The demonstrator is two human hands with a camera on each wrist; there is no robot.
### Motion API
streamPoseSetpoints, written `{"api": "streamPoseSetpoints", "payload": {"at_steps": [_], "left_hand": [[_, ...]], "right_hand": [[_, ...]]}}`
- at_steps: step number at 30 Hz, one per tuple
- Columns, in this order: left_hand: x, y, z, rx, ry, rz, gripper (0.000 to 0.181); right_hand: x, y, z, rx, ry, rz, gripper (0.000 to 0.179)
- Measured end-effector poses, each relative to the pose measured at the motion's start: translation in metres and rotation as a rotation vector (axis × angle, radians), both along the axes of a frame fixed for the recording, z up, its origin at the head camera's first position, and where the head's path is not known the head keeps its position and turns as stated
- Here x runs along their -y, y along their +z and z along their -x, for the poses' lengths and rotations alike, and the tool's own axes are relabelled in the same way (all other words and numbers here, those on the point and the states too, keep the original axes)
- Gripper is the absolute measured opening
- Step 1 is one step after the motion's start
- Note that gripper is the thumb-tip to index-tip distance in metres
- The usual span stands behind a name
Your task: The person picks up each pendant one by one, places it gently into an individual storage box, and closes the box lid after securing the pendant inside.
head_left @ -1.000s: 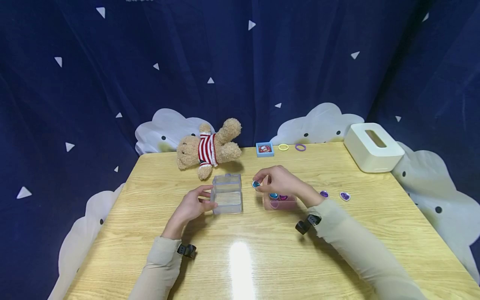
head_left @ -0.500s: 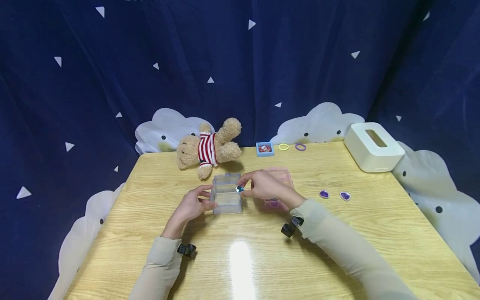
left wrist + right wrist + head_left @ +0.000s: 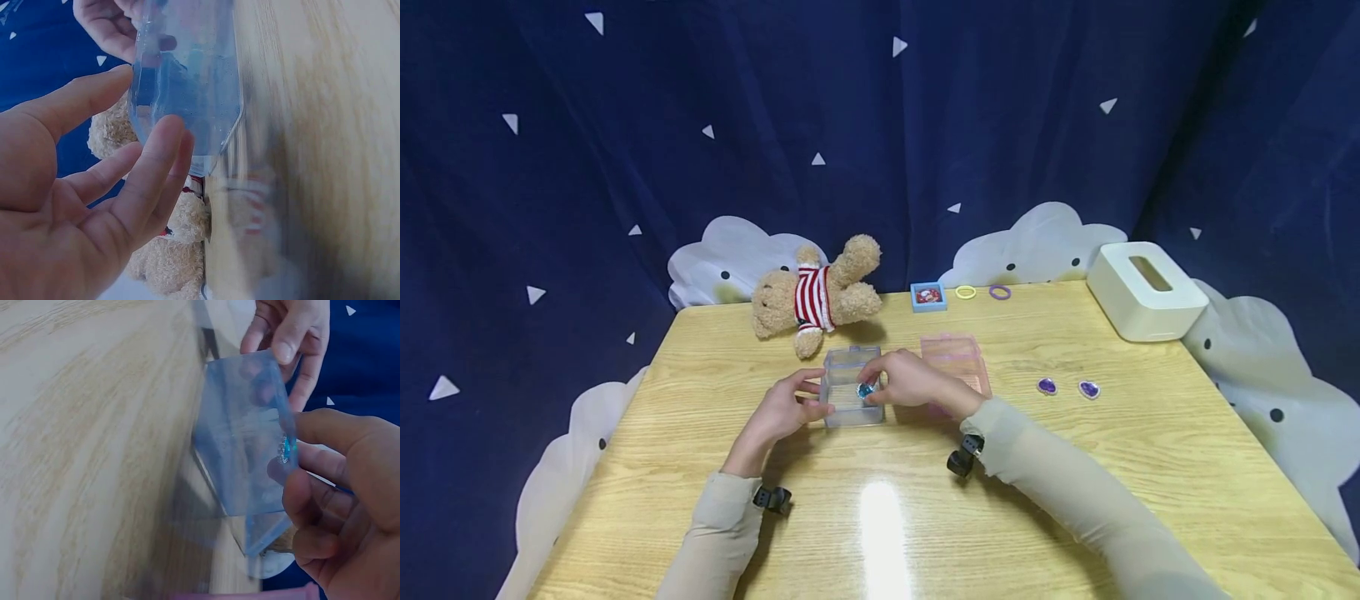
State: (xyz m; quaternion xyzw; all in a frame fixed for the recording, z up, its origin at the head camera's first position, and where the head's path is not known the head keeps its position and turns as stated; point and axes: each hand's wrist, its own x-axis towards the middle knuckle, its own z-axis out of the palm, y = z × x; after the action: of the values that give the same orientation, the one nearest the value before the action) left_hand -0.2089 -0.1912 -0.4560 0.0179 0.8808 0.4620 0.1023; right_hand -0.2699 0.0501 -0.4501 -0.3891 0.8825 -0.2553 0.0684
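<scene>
A clear bluish plastic box (image 3: 842,415) stands on the table with its lid raised at the back. My left hand (image 3: 781,408) rests against its left side, thumb at the rim and fingers nearly straight along the wall (image 3: 181,112). In my right hand (image 3: 904,379), thumb and fingertips pinch a blue heart-shaped gem (image 3: 865,390) with a silvery border, inside the box opening. The right wrist view shows the gem (image 3: 285,450) through the clear wall. To the right stands an open pink box (image 3: 955,348), its lower part mostly hidden behind my right hand and wrist.
Two purple gems (image 3: 1047,387) lie right of the pink box. Behind are a teddy bear (image 3: 820,296) in a striped shirt, a small blue framed square (image 3: 928,297), a yellow ring (image 3: 966,292), a purple ring (image 3: 1000,292) and a white tissue box (image 3: 1138,304).
My right hand has carried the blue gem leftward from above the pink box into the clear box's opening. My left hand has stayed at the clear box's side.
</scene>
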Motion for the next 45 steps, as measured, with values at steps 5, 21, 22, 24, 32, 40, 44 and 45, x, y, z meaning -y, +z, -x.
{"api": "streamPoseSetpoints", "payload": {"at_steps": [5,21,22,24,32,40,44,45], "left_hand": [[0.0,0.0,0.0,-0.006,-0.004,-0.011,0.067],[0.0,0.001,-0.002,0.015,-0.007,-0.041,0.068],[0.0,0.001,-0.002,0.014,-0.007,-0.042,0.068],[0.0,0.001,-0.002,0.012,-0.007,-0.044,0.068],[0.0,0.0,-0.001,0.009,-0.005,-0.041,0.067],[0.0,-0.001,0.0,0.013,-0.004,-0.049,0.068],[0.0,-0.001,0.0,0.012,0.001,-0.05,0.067],[0.0,-0.001,0.0,0.012,0.001,-0.049,0.067]], "right_hand": [[0.004,-0.003,0.001,0.009,0.006,-0.028,0.03],[0.018,-0.005,0.006,0.018,-0.003,-0.163,0.022],[0.018,-0.005,0.006,0.026,-0.007,-0.164,0.022],[0.019,-0.005,0.006,0.036,-0.017,-0.169,0.022],[0.017,-0.004,0.006,0.054,-0.022,-0.16,0.025],[0.007,0.002,0.004,0.062,0.003,-0.063,0.028],[-0.001,0.011,0.005,0.081,0.007,0.016,0.029],[-0.003,0.013,0.005,0.092,0.004,0.033,0.03]]}}
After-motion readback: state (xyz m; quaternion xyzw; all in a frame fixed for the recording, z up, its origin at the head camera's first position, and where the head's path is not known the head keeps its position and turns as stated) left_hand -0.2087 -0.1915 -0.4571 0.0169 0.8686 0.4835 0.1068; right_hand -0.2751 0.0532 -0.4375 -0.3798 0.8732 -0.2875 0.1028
